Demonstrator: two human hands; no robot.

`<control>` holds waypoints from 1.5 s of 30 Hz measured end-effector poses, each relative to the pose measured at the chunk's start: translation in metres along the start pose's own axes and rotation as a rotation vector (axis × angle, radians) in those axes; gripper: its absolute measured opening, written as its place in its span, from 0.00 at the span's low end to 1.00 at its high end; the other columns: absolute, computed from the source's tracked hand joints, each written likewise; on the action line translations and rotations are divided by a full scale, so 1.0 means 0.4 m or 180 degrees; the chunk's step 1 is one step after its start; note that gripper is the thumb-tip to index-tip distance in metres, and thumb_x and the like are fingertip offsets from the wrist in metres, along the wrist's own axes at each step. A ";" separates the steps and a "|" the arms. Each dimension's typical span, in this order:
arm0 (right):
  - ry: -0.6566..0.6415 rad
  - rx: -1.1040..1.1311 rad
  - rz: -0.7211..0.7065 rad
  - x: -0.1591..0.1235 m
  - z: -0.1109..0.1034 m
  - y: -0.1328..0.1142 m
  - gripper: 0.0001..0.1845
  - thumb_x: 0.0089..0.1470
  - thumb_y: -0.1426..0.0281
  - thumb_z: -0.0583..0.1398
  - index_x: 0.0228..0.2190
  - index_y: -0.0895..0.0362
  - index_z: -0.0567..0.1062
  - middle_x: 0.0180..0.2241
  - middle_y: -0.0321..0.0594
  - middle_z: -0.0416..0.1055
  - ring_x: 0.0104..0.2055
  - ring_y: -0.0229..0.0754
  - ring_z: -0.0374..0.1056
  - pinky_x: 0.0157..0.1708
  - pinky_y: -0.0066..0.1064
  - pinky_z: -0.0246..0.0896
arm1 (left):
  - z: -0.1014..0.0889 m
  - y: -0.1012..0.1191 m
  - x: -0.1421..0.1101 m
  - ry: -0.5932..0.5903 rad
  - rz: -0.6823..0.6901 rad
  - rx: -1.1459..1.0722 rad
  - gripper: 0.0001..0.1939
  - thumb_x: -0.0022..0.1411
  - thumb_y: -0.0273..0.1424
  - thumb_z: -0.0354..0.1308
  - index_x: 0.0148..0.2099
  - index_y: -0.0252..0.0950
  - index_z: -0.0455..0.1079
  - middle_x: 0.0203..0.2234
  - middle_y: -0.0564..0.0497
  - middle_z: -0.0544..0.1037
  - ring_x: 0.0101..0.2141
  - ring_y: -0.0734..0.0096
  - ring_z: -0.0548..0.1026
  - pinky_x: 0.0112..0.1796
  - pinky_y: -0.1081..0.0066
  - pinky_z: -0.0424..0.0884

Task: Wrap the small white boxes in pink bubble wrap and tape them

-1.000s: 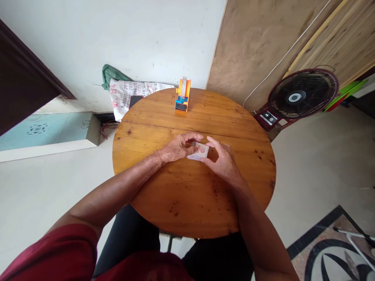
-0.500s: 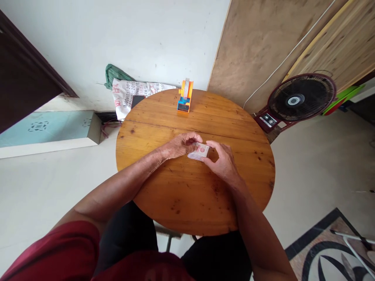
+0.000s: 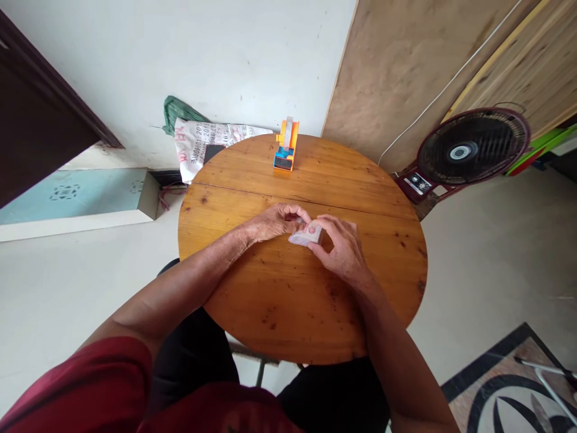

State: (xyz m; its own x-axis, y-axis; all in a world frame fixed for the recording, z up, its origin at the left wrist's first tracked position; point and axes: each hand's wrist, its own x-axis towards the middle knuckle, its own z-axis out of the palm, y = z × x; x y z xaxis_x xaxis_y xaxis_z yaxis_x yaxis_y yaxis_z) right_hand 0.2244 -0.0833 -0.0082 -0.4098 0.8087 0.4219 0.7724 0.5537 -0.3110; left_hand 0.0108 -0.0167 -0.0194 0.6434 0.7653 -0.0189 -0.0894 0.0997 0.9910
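A small pale packet with a red mark (image 3: pixel 306 234) lies at the middle of a round wooden table (image 3: pixel 279 300). My left hand (image 3: pixel 273 222) curls over its left end, fingers closed on it. My right hand (image 3: pixel 340 249) grips its right end with bent fingers. Both forearms rest on the tabletop. What the packet holds cannot be made out.
An orange and blue holder with a grey strip (image 3: pixel 285 146) stands at the table's far edge. Behind the table a printed sack (image 3: pixel 202 144) and a green bag (image 3: pixel 178 111) lean against the wall. A floor fan (image 3: pixel 469 153) stands at the right, a patterned rug (image 3: pixel 509 385) at the lower right.
Both hands have closed in tighter over the packet and lowered it closer to the tabletop. The camera view shifted slightly.
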 end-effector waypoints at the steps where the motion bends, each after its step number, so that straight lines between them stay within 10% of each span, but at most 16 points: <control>1: 0.0016 0.0064 0.0067 -0.001 -0.001 0.002 0.25 0.55 0.64 0.65 0.54 0.53 0.70 0.56 0.48 0.73 0.58 0.55 0.69 0.56 0.48 0.58 | 0.000 -0.002 0.000 0.0008 0.0016 -0.0109 0.16 0.52 0.35 0.72 0.40 0.31 0.75 0.31 0.52 0.79 0.31 0.76 0.73 0.36 0.74 0.68; 14: -0.0326 0.0347 0.0562 -0.003 -0.018 0.023 0.44 0.50 0.59 0.67 0.65 0.48 0.59 0.60 0.50 0.69 0.60 0.61 0.67 0.59 0.59 0.58 | -0.002 -0.040 0.014 0.0666 0.0281 -0.0304 0.25 0.47 0.41 0.76 0.43 0.32 0.74 0.34 0.52 0.77 0.33 0.75 0.74 0.38 0.72 0.69; 45: 0.0161 0.0304 0.0258 -0.002 0.025 0.015 0.36 0.53 0.63 0.66 0.61 0.51 0.64 0.54 0.46 0.77 0.55 0.55 0.72 0.57 0.52 0.63 | 0.014 -0.013 0.001 0.0100 0.0398 -0.0006 0.16 0.57 0.40 0.68 0.41 0.33 0.74 0.30 0.53 0.77 0.29 0.76 0.72 0.32 0.74 0.66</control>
State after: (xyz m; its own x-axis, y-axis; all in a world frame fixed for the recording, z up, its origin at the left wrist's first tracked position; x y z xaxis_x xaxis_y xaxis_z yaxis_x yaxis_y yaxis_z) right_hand 0.2245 -0.0787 -0.0188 -0.3213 0.8418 0.4337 0.7514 0.5054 -0.4243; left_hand 0.0159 -0.0204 -0.0238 0.6030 0.7914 0.1005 -0.1688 0.0035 0.9856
